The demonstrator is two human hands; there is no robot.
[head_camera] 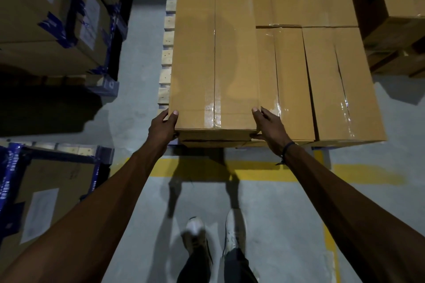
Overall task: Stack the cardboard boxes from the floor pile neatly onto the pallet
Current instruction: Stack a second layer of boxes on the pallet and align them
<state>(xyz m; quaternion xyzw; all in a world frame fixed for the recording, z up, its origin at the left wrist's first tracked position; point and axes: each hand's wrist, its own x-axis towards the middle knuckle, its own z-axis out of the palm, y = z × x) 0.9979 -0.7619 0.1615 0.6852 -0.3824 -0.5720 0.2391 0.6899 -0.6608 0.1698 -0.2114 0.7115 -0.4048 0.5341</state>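
Long brown cardboard box (213, 62), sealed along its centre seam with clear glossy tape; no print or label on its top. It lies on the left side of the stacked load on the pale wooden pallet (169, 41), whose slat ends show along the box's left edge. Its near end overhangs a lower box edge.

Left hand (164, 125): grips the near left corner of the box, thumb on the top face, fingers wrapped down the side.

Right hand (268, 123): holds the near right corner, thumb lying on top, fingers curled under the end edge. A dark cord bracelet (286, 150) sits on this wrist.

Two more taped brown cardboard boxes (322, 82) lie side by side to the right, touching the held box, at a slightly lower level. Further boxes sit behind them.

Cartons bound with blue printed tape (57, 18), upper left, carry white paper labels; the writing is too blurred to read. A similar blue-taped carton (46, 195) at lower left bears a white label and white lettering on the tape, also unreadable. What any carton contains cannot be seen.

Grey concrete floor (287, 225) with a yellow painted line (253, 171) crossing in front of the pallet. White shoes (232, 230) stand below.
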